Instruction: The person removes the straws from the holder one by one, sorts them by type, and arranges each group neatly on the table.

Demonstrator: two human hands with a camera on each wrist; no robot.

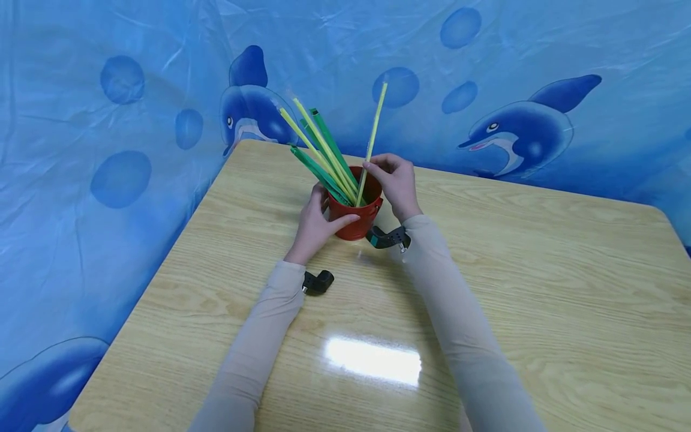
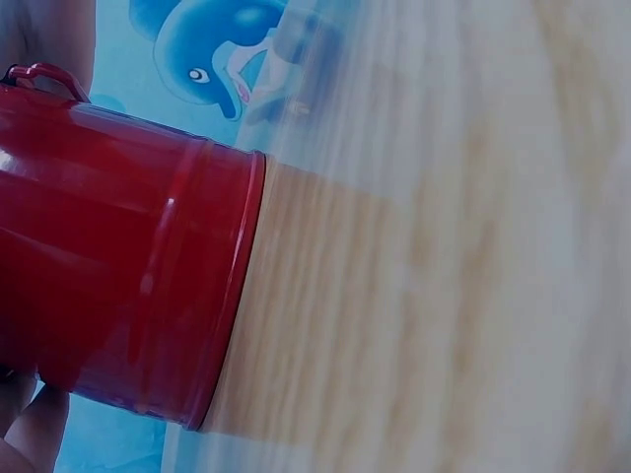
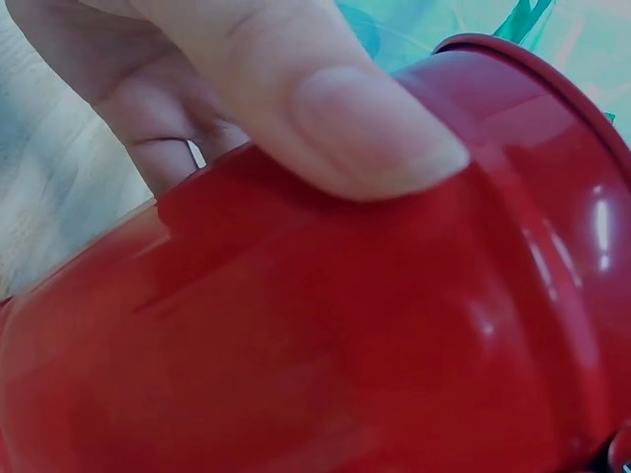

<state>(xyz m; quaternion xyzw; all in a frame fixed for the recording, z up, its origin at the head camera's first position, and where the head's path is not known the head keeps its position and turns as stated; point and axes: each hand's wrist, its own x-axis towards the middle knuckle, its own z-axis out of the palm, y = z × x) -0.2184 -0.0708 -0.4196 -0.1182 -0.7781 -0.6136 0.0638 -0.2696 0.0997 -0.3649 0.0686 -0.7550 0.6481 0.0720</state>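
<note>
In the head view, a red bucket (image 1: 367,223) stands upright on a wooden table (image 1: 540,300), near the far edge and closer to the far-left corner than to the far-right corner. The left hand (image 1: 314,225) grips it: the thumb reaches across the front wall, set well apart from the other fingers, which wrap the left side below the rim. The right hand (image 1: 398,183), above the rim's right side, pinches a yellow stick (image 1: 375,126) between thumb and forefinger; its lower end is inside the bucket and its upper end rises steeply. Also in the bucket, 2 more yellow sticks (image 1: 324,150) and several green strips (image 1: 332,143) lean towards the table's far-left corner. Both arms come in over the near edge in pale sleeves (image 1: 459,312), with a black mount (image 1: 318,282) at the left wrist and another at the right. Behind the far edge hangs a blue sheet (image 1: 335,48) printed with dolphins.

In the left wrist view, turned sideways, the bucket's base rests on the table. Some fingers (image 2: 44,429) show at the lower left, touching its wall; I cannot tell their full pose there.

In the right wrist view, a thumb (image 3: 375,133) lies against the bucket's wall, with other fingers partly hidden behind; the right hand's pinch is out of sight here.
</note>
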